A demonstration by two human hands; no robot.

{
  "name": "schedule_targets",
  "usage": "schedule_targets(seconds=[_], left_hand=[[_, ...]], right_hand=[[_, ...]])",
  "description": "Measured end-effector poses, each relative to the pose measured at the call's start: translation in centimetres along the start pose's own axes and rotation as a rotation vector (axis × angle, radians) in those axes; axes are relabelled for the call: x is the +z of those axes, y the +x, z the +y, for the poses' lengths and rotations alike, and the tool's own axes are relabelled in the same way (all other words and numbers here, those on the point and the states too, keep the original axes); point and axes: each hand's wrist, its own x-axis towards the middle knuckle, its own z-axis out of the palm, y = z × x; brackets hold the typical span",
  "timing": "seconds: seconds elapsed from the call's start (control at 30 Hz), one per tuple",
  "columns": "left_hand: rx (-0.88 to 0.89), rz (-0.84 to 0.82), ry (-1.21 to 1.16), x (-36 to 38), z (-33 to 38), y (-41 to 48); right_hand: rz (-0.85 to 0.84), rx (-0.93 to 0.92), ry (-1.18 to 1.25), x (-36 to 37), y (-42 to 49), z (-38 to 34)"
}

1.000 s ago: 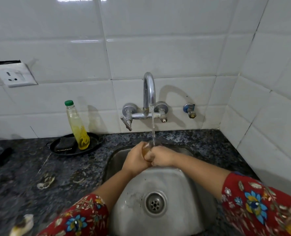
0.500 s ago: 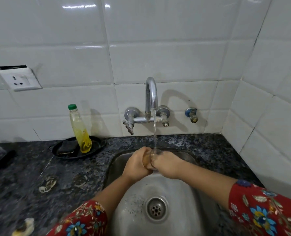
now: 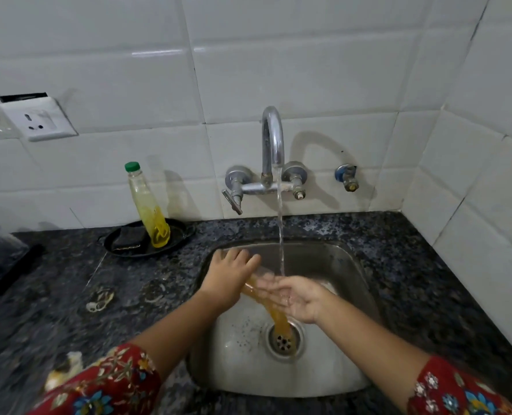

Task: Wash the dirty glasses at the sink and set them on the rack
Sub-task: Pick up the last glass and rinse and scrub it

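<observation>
Two hands over the steel sink (image 3: 365,283), centre of frame. Left hand (image 3: 229,280) is palm down with fingers splayed, laid over one end of a clear glass (image 3: 263,278). The glass is blurred and lies tilted between the hands, above the basin. Left grip on it: cannot tell. Right hand (image 3: 301,298) is palm up, grip wide, fingers loosely cupped under the glass.

Amber liquid (image 3: 274,313) runs from below the left hand down to the drain (image 3: 284,341). The wall tap (image 3: 272,139) is running; a thin water stream (image 3: 281,235) lands at the right fingertips.

Left of the sink, on the dark speckled desk (image 3: 413,265), a black dish (image 3: 177,235) carries a green-capped bottle (image 3: 150,205) of yellow liquid and a dark pad (image 3: 129,238). A white wall socket (image 3: 37,118) is at upper left. Red floral sleeves are at the lower edge.
</observation>
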Motion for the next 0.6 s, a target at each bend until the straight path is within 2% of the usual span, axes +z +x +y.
schedule_targets(seconds=[0.07,0.17,0.23,0.27,0.33,0.37,0.43,0.5,0.57,0.6], left_hand=[[0.063,-0.02,0.106,-0.4,-0.5,-0.1],[0.15,0.005,0.185,-1.1,-0.9,0.1],[0.151,-0.026,0.172,-1.4,-0.8,0.3],[0.125,-0.038,0.134,-1.4,-0.8,0.5],[0.031,-0.068,-0.065,-1.1,-0.8,1.0],[-0.04,-0.088,-0.237,-0.9,-0.9,1.3],[-0.212,-0.143,-0.768,-0.1,-1.3,1.6],[-0.251,-0.159,-1.203,0.8,-1.4,1.7],[-0.177,-0.157,-1.326,1.4,-0.9,1.9],[-0.157,-0.157,-1.321,1.3,-0.3,2.1]], right_hand=[[0.05,0.019,0.005,-0.8,-0.1,1.0],[0.073,0.036,0.173,-1.4,-0.3,1.4],[0.096,-0.024,0.15,-1.4,-0.4,1.5],[0.123,-0.101,0.052,-1.4,-0.4,1.5],[0.172,-0.355,-0.232,-1.2,-0.5,1.5],[0.151,-0.492,-0.367,-1.5,-0.4,1.5],[0.056,-0.694,-0.68,-2.4,-0.4,0.9],[-0.018,-0.858,-1.207,-3.1,-0.3,-0.3],[-0.055,-1.083,-1.829,-3.6,0.7,-2.1],[-0.096,-1.159,-2.008,-3.6,1.4,-2.9]])
